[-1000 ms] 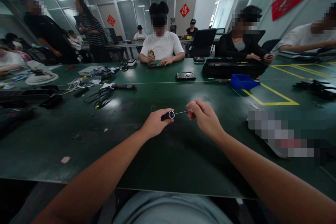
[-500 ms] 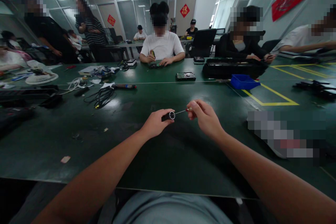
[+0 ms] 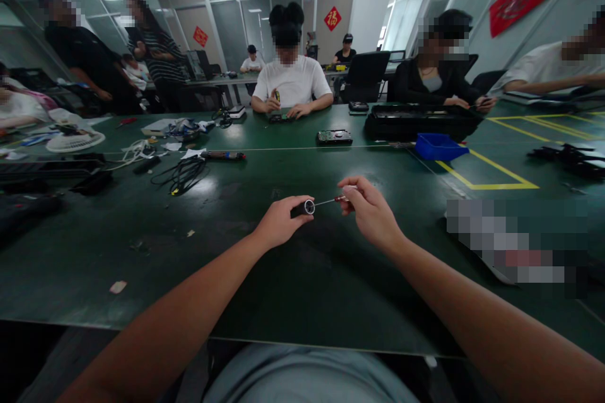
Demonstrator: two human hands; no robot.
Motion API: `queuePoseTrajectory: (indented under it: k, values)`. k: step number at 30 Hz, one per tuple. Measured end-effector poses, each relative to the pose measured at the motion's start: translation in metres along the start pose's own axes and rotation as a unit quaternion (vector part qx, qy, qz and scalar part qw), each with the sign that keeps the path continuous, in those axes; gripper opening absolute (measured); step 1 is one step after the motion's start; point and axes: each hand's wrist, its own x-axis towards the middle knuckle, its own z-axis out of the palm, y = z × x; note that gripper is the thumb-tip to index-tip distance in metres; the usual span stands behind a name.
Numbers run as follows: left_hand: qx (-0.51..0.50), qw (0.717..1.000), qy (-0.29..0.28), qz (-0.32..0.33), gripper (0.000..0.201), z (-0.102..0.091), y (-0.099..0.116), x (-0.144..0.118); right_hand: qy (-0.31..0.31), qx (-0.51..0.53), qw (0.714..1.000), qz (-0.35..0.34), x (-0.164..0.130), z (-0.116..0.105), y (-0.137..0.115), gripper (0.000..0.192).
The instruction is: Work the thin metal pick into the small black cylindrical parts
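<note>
Just above the green table, my left hand [image 3: 280, 221] is closed around a short black cylinder [image 3: 299, 208], whose light-ringed end faces right and towards me. What this cylinder belongs to is not clear. My right hand [image 3: 367, 208] grips the red handle of a screwdriver [image 3: 338, 199] between thumb and fingers. The thin metal shaft points left, and its tip reaches the ringed end of the cylinder. How deep the tip sits inside cannot be made out.
Ahead lie a hard drive [image 3: 334, 137], a blue bin [image 3: 440, 147] and a long black case [image 3: 420, 121]. Black cables [image 3: 182, 173] and a dark tool [image 3: 224, 155] lie to the left. A blurred-out pale object [image 3: 510, 242] is at right. A person [image 3: 292, 85] works opposite.
The fingers of my right hand have shifted slightly on the screwdriver handle, the index finger lifting a little. My left hand and the cylinder stay in place.
</note>
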Motion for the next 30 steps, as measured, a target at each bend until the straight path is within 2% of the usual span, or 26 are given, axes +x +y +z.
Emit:
queuePoseTrajectory:
  k: [5,10,17,24,30]
  values:
    - [-0.009,1.0,0.012,-0.004,0.042,0.0,0.0,0.001,0.016,0.087,0.996,0.013,0.003,0.003,0.006,0.021]
    - [0.002,1.0,-0.003,0.024,0.041,0.001,-0.003,0.0,0.039,0.138,0.988,0.061,0.009,0.004,0.019,0.029]
    - [0.028,0.998,-0.017,0.045,0.039,-0.005,0.001,0.003,-0.007,0.194,0.964,0.179,0.022,-0.006,0.031,0.027]
    - [0.029,0.999,-0.012,0.044,0.039,-0.005,-0.001,0.003,0.06,0.212,0.967,0.125,0.018,-0.003,0.027,0.021]
    - [0.015,0.999,-0.004,0.041,0.042,-0.003,-0.003,0.002,0.059,0.192,0.974,0.106,0.014,0.001,0.021,0.023]
